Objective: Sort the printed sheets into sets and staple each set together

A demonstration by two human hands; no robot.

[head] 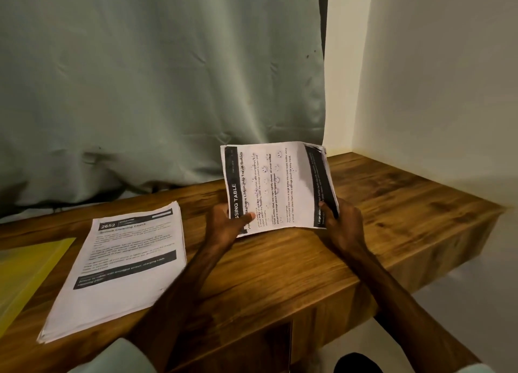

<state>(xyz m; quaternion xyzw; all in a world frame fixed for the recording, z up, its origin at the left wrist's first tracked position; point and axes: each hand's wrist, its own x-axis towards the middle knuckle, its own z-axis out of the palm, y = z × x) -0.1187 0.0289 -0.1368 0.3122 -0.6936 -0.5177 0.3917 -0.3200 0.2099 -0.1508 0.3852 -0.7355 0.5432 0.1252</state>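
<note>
Fingers (248,217) clamped on the held set (277,182): left hand (224,228) pinching its lower left corner, right hand (340,222) gripping the lower right. Hangs over the counter (280,274), right of the flat stack (120,263), long axis spanning hand to hand, page head pointing left, print running upward. Equally near both hands; probably ready for squaring.

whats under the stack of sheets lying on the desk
Only the wooden desk shows around the stack. The yellow folder lies beside its left edge; whether it reaches underneath is hidden by the sheets.
</note>
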